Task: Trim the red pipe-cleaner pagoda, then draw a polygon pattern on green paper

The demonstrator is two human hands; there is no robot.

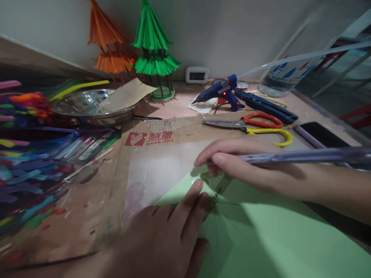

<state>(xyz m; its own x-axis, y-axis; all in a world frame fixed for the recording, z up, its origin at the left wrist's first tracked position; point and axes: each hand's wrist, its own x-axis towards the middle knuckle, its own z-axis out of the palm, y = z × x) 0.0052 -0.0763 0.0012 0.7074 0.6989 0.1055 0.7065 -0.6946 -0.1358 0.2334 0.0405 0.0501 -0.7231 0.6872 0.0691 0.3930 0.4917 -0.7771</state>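
A light green sheet (278,231) lies across the lower right, with several thin dark lines meeting near its upper middle. On it is a clear ruler (222,187), partly hidden by both hands. My left hand (176,227) presses down on the sheet and the ruler's end, its fingers extended. Above the ruler, my right hand (249,166) is closed around a long pale purple pen (292,155); the fingers hide the pen's tip.
Scissors (246,124), a blue glue gun (223,92), a blue tool (266,106) and a phone (321,135) lie behind my right hand. A metal bowl (95,108) and colourful strips (26,170) are left. Green (156,58) and orange (110,50) tiered models stand behind.
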